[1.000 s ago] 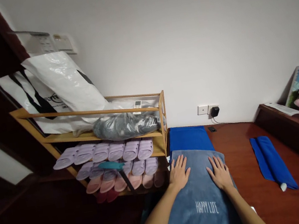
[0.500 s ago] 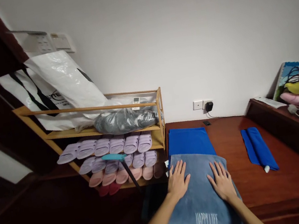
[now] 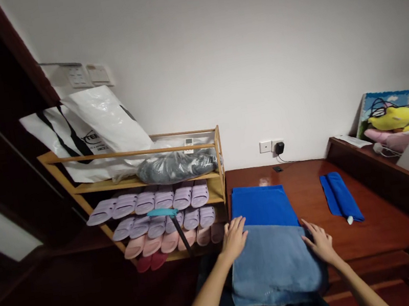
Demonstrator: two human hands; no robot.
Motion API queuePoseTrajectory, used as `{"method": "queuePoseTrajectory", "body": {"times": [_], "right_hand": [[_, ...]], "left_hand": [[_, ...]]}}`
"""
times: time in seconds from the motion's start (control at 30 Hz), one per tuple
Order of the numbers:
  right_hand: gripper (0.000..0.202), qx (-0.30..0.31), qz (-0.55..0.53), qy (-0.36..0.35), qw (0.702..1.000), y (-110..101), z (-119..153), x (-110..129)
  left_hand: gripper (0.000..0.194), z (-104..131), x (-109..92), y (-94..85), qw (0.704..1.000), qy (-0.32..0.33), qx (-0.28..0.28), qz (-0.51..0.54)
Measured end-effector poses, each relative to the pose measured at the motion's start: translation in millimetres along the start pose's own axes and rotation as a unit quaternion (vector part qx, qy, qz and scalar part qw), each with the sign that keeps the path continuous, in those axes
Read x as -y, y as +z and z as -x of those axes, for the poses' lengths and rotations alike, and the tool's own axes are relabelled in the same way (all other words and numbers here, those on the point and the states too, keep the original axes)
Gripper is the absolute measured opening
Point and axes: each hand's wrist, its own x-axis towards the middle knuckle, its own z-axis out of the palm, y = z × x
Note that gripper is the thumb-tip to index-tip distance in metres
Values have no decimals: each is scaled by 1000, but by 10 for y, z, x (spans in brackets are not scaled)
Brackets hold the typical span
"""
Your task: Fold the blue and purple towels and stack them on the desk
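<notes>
partial lettering (image 3: 91,137) "yte" on white tote bag (image 3: 63,131); smaller print (image 3: 103,148) unclear

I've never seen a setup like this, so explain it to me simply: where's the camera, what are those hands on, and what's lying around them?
There's no machine here: these are a person's two bare hands, seen by a camera worn on the head, looking forward and down. The left hand rests at the upper left edge of a grey-blue cloth; the right hand is at its right edge. Neither appears to be gripping it. Beyond it, a bright blue cloth lies on the reddish-brown desk, and a narrow folded blue cloth lies off to the right. On the left stands a wooden rack with rows of slippers and white bags on top.
</notes>
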Motion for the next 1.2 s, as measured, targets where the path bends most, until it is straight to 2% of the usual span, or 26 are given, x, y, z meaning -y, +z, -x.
{"method": "queuePoseTrajectory", "body": {"times": [0.1,0.23,0.37,0.43,0.6,0.73,0.87,1.0,1.13,1.2], "right_hand": [[56,47,-26,65,996,-30,-237,-39],[45,54,-43,101,992,-44,-333,-73],[27,43,-90,83,992,-172,-283,-116],[28,33,-120,61,990,-273,-229,-125],[40,20,-201,20,979,-595,-36,-68],[42,28,-331,11,943,-943,153,42],[40,-6,-341,30,940,-1318,288,183],[38,-68,-328,13,942,-1661,311,396],[38,-145,-294,-29,944,-1985,216,691],[38,-178,-286,-50,940,-2118,120,821]], "left_hand": [[42,-262,158,-25,999,-5,42,13],[29,-410,273,3,994,-31,95,41],[23,-471,329,-87,986,-63,123,90],[25,-469,355,-190,982,-60,127,128],[29,-330,358,-562,958,-24,150,244],[34,-179,261,-917,937,-16,169,305],[35,-77,112,-1297,929,-18,165,329],[36,-16,-65,-1688,918,-32,119,377],[31,-40,-216,-2035,901,-42,24,431],[29,-107,-255,-2161,900,-23,-20,434]]}}
